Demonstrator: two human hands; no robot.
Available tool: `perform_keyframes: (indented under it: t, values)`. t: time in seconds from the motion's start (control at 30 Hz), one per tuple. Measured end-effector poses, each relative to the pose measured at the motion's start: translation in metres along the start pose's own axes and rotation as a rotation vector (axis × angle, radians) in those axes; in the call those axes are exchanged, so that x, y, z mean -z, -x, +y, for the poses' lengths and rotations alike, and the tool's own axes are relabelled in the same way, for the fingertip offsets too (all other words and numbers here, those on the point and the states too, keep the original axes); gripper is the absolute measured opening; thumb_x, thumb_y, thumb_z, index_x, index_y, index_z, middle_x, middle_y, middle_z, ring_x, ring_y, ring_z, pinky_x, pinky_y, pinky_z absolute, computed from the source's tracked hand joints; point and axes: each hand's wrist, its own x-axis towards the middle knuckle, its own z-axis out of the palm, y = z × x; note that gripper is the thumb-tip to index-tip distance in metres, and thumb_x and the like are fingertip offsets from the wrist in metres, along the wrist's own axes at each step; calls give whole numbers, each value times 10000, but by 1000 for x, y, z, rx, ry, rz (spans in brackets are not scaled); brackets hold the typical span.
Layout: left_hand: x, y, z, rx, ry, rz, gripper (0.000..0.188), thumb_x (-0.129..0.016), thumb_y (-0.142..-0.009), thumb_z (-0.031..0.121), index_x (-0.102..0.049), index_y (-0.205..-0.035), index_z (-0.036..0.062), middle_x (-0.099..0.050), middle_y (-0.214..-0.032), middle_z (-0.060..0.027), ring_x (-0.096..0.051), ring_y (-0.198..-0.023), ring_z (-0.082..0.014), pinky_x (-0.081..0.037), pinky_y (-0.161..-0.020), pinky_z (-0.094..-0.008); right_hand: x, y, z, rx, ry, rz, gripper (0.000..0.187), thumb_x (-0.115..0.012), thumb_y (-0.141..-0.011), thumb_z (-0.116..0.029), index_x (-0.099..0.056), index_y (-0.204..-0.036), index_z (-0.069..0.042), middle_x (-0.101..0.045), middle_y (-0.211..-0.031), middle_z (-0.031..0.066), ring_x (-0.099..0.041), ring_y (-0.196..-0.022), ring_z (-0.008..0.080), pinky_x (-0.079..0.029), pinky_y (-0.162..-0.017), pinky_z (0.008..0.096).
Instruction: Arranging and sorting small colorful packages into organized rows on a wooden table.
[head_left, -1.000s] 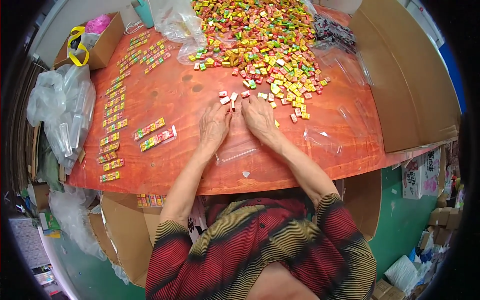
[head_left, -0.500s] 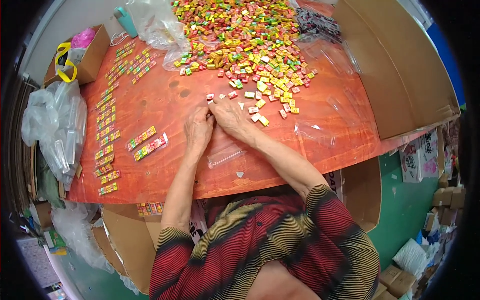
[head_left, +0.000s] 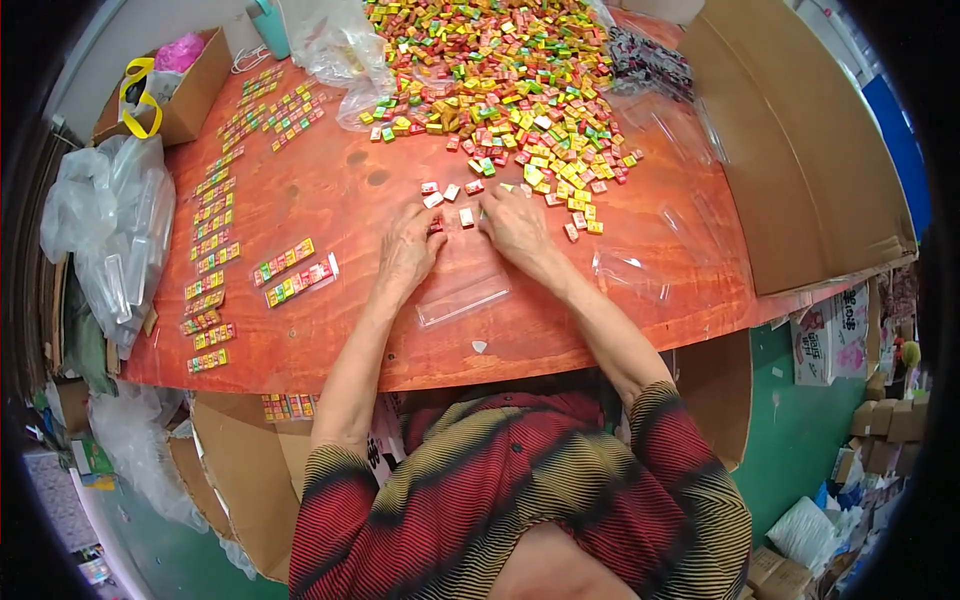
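My left hand (head_left: 408, 248) rests on the red table with its fingers curled round a small red box (head_left: 435, 227). To its right, my right hand (head_left: 518, 228) is bent over the tabletop, fingers drawn together; a bit of green shows at the fingertips, too small to name. Between the hands lies a small white-faced box (head_left: 466, 217). Several more red and white boxes (head_left: 452, 192) sit just beyond the fingertips. Closer to me, a clear plastic tray (head_left: 462, 306) lies between my forearms.
A big heap of small coloured boxes (head_left: 500, 80) covers the far side. Filled clear trays (head_left: 302, 280) and rows of boxes (head_left: 213, 235) lie at left. A tall cardboard carton (head_left: 800, 150) walls the right; clear plastic bags (head_left: 110, 240) hang at the left edge.
My hands have moved apart, the right one going rightward. Red and white boxes that were under or near them now show between and beyond the fingers. The view has shifted slightly.
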Motion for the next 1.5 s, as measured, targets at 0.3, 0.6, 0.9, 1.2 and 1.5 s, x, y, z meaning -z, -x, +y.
perform_keyframes:
  t: [0.3, 0.6, 0.9, 1.2, 1.5]
  values:
    - [3, 6, -6, 61, 17, 7, 263, -607, -720, 20, -585, -983, 14, -568, -910, -130, -581, -810, -277, -458, -717, -355, -12, -5, -21, 149, -116, 88, 229, -586, -698, -102, -555, -913, -29, -565, -832, 118, -529, -787, 300, -424, -654, 400]
    - [5, 2, 3, -21, 34, -47, 489, -698, -671, 108, -529, -1129, 77, -539, -920, -105, -547, -859, -277, -444, -736, -364, 9, 11, -12, -40, -229, 4, 346, -595, -772, -119, -524, -1102, -46, -533, -1045, 133, -532, -915, 304, -436, -779, 390]
    - [-10, -13, 20, -42, -85, -108, 451, -708, -678, 192, -560, -1102, 148, -494, -942, -126, -535, -849, -311, -449, -719, -404, 28, 34, -9, -230, -56, -26, 301, -617, -767, -201, -530, -1001, -33, -511, -914, 165, -555, -784, 328, -462, -636, 410]
    - [-26, -6, 34, -63, -42, -116, 310, -683, -697, 144, -600, -993, 106, -488, -905, -127, -527, -844, -304, -442, -722, -402, 21, 48, 23, 116, 12, 10, 272, -615, -731, -114, -572, -998, -82, -539, -905, 110, -510, -818, 284, -432, -687, 380]
    - [-29, -18, 48, -150, 29, -184, 424, -690, -685, 134, -570, -1091, 151, -486, -883, -98, -512, -867, -281, -434, -747, -389, 32, 48, 24, -18, -13, -80, 304, -634, -731, -135, -580, -1026, -89, -556, -930, 90, -497, -831, 278, -399, -741, 376]
